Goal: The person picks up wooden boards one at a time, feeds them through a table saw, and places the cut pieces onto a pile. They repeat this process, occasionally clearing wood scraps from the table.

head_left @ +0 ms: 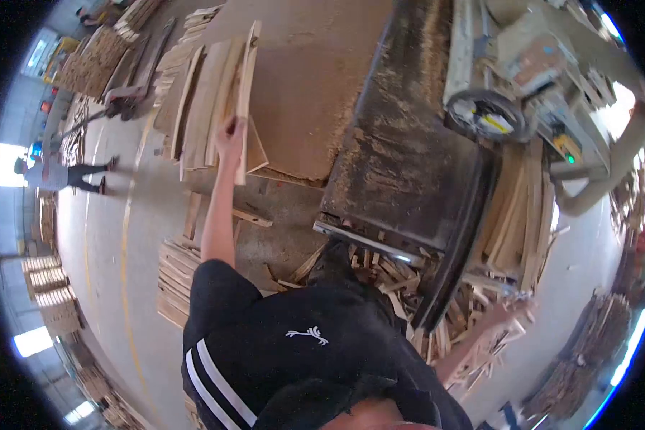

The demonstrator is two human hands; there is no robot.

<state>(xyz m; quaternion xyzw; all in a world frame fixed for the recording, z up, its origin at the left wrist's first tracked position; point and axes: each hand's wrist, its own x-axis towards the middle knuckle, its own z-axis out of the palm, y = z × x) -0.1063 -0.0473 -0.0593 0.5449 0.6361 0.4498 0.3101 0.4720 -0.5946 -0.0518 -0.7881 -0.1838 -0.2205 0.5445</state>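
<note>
My left hand (228, 143) reaches forward with its fingers curled closed at the near part of a long, narrow wooden board (247, 79). That board is tilted up on its edge. Beside it, several pale boards (218, 86) lie side by side on the brown worktable (301, 86). Out to the right, my right hand (514, 309) hangs low above a heap of wood offcuts (448, 330). It is small and smeared, so its fingers do not show clearly.
A dark, sawdust-covered machine bed (408, 158) stands ahead, with a black handwheel (487, 115) at its right. More boards (516, 208) lean beside the machine. A stack of wood strips (175, 283) is at my left. Another person (68, 175) walks on the far left floor.
</note>
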